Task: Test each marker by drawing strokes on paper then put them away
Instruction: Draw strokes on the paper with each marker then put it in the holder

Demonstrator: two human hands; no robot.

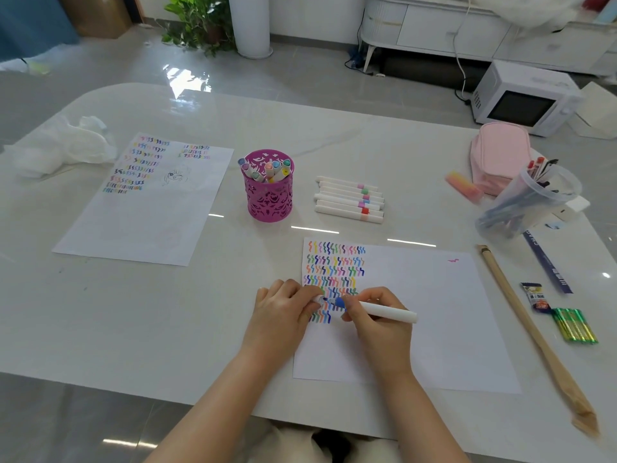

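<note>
Blue is the colour in hand: the right hand (375, 317) has its grip closed round a white-barrelled blue marker (387, 312), tip pointing left over the strokes, while the left hand (282, 309) pinches what looks like its cap (318, 299) just at the tip. I can't say whether the cap is going on or coming off.

The paper (434, 312) under both hands already carries several rows of coloured squiggles down its left side, so a good share of the testing looks done. A pink cup (268, 198) behind it holds a handful of markers standing upright, probably those put away. A row of seven or so markers (349, 200) lies flat beside the cup, apparently waiting their turn.

On the desk (200, 312) to the left lies another sheet (143, 225), also marked with strokes. To the right are a long wooden stick (521, 315), green batteries (574, 325), a clear tub of pens (531, 202) and a pink pouch (499, 152). None of it blocks the reach to the cup.
</note>
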